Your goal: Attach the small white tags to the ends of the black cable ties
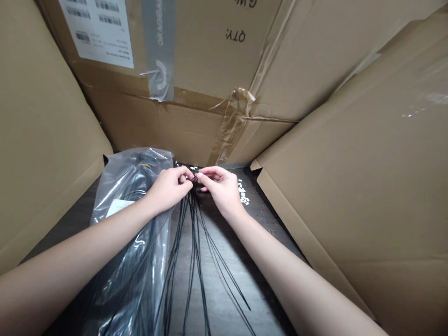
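Forearms [91, 247] nearest; hands [170, 188] pinching black wires [193, 228] at far ends.

Soft light, glare on plastic bag [142, 254]

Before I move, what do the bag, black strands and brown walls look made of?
Bag: clear, glossy plastic, judging by creases and glare. Black strands: possibly plastic-coated wire, thin and smooth; any core is hidden. Brown walls: matte cardboard, judging by fold lines.

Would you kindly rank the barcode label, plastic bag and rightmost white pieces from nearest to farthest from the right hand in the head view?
1. White pieces, just right of the right hand.
2. Plastic bag, to its left.
3. Barcode label, upper left.
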`<action>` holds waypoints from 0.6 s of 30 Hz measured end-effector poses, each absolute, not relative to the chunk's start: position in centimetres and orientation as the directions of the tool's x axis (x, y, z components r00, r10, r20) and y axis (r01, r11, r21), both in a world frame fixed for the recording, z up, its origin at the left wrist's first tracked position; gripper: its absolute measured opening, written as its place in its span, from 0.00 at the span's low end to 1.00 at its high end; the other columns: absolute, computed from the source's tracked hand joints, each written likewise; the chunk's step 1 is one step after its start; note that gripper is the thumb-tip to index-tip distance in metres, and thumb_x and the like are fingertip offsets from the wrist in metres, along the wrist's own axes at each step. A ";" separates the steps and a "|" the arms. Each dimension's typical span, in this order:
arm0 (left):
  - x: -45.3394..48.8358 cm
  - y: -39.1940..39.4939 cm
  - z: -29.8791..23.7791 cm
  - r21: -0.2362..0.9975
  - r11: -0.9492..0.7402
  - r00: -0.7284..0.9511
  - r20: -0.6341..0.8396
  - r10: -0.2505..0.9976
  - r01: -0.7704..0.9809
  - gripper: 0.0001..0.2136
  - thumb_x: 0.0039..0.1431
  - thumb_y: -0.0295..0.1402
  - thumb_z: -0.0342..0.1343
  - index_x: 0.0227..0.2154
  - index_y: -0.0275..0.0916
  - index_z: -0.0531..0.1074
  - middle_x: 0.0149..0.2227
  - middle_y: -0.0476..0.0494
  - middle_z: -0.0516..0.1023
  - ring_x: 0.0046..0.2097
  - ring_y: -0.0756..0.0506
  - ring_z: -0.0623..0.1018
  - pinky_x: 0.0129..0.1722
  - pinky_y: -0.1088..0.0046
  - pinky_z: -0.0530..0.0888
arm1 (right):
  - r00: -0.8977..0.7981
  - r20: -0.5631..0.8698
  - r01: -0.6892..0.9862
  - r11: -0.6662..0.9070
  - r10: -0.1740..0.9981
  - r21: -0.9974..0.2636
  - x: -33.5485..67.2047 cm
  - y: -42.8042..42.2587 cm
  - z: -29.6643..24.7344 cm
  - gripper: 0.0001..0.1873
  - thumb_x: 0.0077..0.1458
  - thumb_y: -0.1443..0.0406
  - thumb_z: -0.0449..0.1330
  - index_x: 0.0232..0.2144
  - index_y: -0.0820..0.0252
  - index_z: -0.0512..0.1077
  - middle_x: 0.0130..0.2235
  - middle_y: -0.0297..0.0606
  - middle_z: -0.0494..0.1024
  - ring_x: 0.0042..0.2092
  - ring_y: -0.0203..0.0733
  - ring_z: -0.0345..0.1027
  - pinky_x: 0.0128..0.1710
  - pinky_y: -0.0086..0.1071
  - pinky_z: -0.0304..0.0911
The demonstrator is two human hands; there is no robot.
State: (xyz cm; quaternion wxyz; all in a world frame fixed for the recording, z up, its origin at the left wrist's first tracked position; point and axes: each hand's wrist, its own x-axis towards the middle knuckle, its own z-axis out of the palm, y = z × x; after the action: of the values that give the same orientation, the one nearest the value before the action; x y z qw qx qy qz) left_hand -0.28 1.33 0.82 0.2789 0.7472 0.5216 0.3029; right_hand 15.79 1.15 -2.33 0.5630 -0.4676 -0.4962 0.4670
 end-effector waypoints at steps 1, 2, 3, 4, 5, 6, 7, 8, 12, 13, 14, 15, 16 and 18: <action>-0.3 1.3 0.8 0.729 -0.299 0.274 0.158 0.949 0.616 0.09 0.54 0.31 0.53 0.32 0.38 0.78 0.23 0.52 0.75 0.27 0.49 0.71 0.32 0.72 0.64 | 0.065 0.122 -0.054 0.126 0.990 -0.991 15.8 1.1 -2.3 0.16 0.42 0.57 0.71 0.32 0.60 0.78 0.32 0.38 0.82 0.34 0.40 0.75 0.27 0.28 0.71; -0.3 1.3 0.8 0.726 -0.301 0.278 0.156 0.948 0.619 0.08 0.54 0.31 0.53 0.31 0.38 0.78 0.23 0.52 0.75 0.27 0.49 0.71 0.32 0.72 0.64 | 0.054 0.123 -0.043 0.126 0.991 -0.991 15.8 1.1 -2.3 0.16 0.42 0.57 0.71 0.32 0.60 0.78 0.32 0.38 0.81 0.34 0.39 0.75 0.27 0.28 0.71; -0.3 1.3 0.8 0.726 -0.303 0.285 0.153 0.946 0.618 0.08 0.55 0.32 0.53 0.30 0.38 0.77 0.24 0.52 0.75 0.28 0.49 0.72 0.32 0.72 0.64 | 0.043 0.124 -0.030 0.125 0.991 -0.992 15.7 1.0 -2.4 0.15 0.43 0.57 0.71 0.31 0.60 0.78 0.31 0.38 0.81 0.33 0.39 0.75 0.27 0.28 0.71; -0.3 1.3 0.7 0.727 -0.306 0.293 0.150 0.944 0.615 0.08 0.57 0.34 0.53 0.30 0.38 0.77 0.24 0.51 0.76 0.28 0.49 0.72 0.32 0.72 0.64 | 0.035 0.124 -0.020 0.124 0.992 -0.992 15.7 1.0 -2.4 0.14 0.43 0.57 0.70 0.31 0.60 0.78 0.31 0.37 0.81 0.32 0.38 0.74 0.27 0.28 0.70; -0.3 1.3 0.7 0.728 -0.309 0.300 0.148 0.943 0.612 0.09 0.58 0.35 0.53 0.29 0.38 0.77 0.25 0.50 0.77 0.29 0.48 0.73 0.32 0.71 0.64 | 0.028 0.121 -0.016 0.121 0.992 -0.993 15.7 1.1 -2.4 0.14 0.43 0.58 0.70 0.30 0.60 0.78 0.31 0.37 0.81 0.31 0.38 0.74 0.27 0.28 0.70; -0.3 1.3 0.7 0.731 -0.311 0.306 0.146 0.941 0.608 0.10 0.58 0.36 0.53 0.29 0.38 0.76 0.26 0.50 0.78 0.30 0.48 0.74 0.32 0.71 0.64 | 0.022 0.116 -0.020 0.116 0.993 -0.993 15.8 1.1 -2.5 0.14 0.43 0.58 0.71 0.30 0.60 0.79 0.31 0.37 0.81 0.31 0.37 0.73 0.26 0.28 0.69; -0.3 1.3 0.6 0.734 -0.313 0.310 0.145 0.940 0.603 0.10 0.59 0.37 0.54 0.30 0.38 0.76 0.27 0.49 0.79 0.31 0.47 0.75 0.32 0.71 0.65 | 0.017 0.110 -0.031 0.110 0.994 -0.993 15.8 1.2 -2.5 0.14 0.42 0.58 0.71 0.31 0.61 0.79 0.30 0.37 0.81 0.30 0.37 0.73 0.26 0.28 0.69; -0.3 1.3 0.6 0.736 -0.313 0.312 0.145 0.939 0.600 0.10 0.59 0.37 0.54 0.30 0.38 0.76 0.28 0.48 0.79 0.31 0.47 0.75 0.33 0.71 0.65 | 0.012 0.101 -0.044 0.102 0.995 -0.994 15.8 1.2 -2.6 0.15 0.42 0.58 0.71 0.31 0.61 0.80 0.30 0.37 0.81 0.30 0.36 0.73 0.26 0.28 0.69; -0.3 1.4 0.6 0.755 -0.301 0.293 0.150 0.944 0.583 0.10 0.59 0.36 0.54 0.30 0.38 0.77 0.30 0.48 0.81 0.32 0.47 0.76 0.33 0.71 0.67 | 0.004 0.073 -0.076 0.073 0.997 -0.994 16.0 1.5 -2.6 0.17 0.42 0.56 0.72 0.33 0.62 0.81 0.31 0.39 0.82 0.30 0.36 0.73 0.26 0.27 0.68; -0.3 1.4 0.6 0.760 -0.300 0.288 0.154 0.945 0.577 0.10 0.59 0.36 0.54 0.30 0.38 0.77 0.30 0.48 0.81 0.32 0.47 0.76 0.33 0.71 0.67 | 0.004 0.068 -0.081 0.068 0.998 -0.994 16.1 1.5 -2.6 0.17 0.43 0.56 0.72 0.33 0.62 0.81 0.31 0.39 0.82 0.31 0.36 0.74 0.27 0.27 0.68; -0.3 1.4 0.5 0.765 -0.300 0.285 0.159 0.945 0.570 0.10 0.59 0.37 0.54 0.30 0.38 0.77 0.30 0.48 0.81 0.31 0.47 0.76 0.33 0.71 0.67 | 0.002 0.064 -0.089 0.064 0.998 -0.994 16.1 1.5 -2.6 0.17 0.42 0.56 0.72 0.33 0.62 0.81 0.32 0.39 0.83 0.31 0.36 0.74 0.27 0.27 0.68; -0.3 1.4 0.5 0.769 -0.302 0.284 0.164 0.945 0.563 0.10 0.59 0.37 0.54 0.30 0.38 0.77 0.30 0.48 0.81 0.31 0.47 0.76 0.33 0.72 0.67 | 0.001 0.062 -0.098 0.062 0.998 -0.993 16.1 1.6 -2.6 0.17 0.42 0.56 0.72 0.33 0.61 0.81 0.33 0.39 0.83 0.32 0.35 0.74 0.28 0.27 0.68; -0.3 1.4 0.5 0.773 -0.305 0.284 0.168 0.944 0.557 0.10 0.58 0.37 0.54 0.30 0.38 0.77 0.29 0.48 0.81 0.31 0.47 0.76 0.33 0.72 0.67 | -0.001 0.062 -0.109 0.061 0.998 -0.992 16.2 1.6 -2.6 0.17 0.42 0.56 0.72 0.33 0.61 0.82 0.33 0.39 0.83 0.32 0.35 0.73 0.28 0.27 0.68; -0.3 1.3 0.5 0.776 -0.314 0.289 0.177 0.941 0.547 0.09 0.58 0.36 0.54 0.29 0.38 0.76 0.28 0.48 0.80 0.30 0.48 0.75 0.32 0.72 0.67 | -0.003 0.062 -0.119 0.061 0.998 -0.991 16.2 1.6 -2.6 0.17 0.42 0.56 0.73 0.33 0.60 0.82 0.34 0.39 0.83 0.32 0.34 0.73 0.29 0.26 0.68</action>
State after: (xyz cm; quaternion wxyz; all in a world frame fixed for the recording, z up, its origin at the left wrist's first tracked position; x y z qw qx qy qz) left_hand -0.34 1.34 0.47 0.3039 0.7430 0.5006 0.3240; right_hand 16.18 1.59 -2.58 0.5425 -0.4519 -0.4860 0.5150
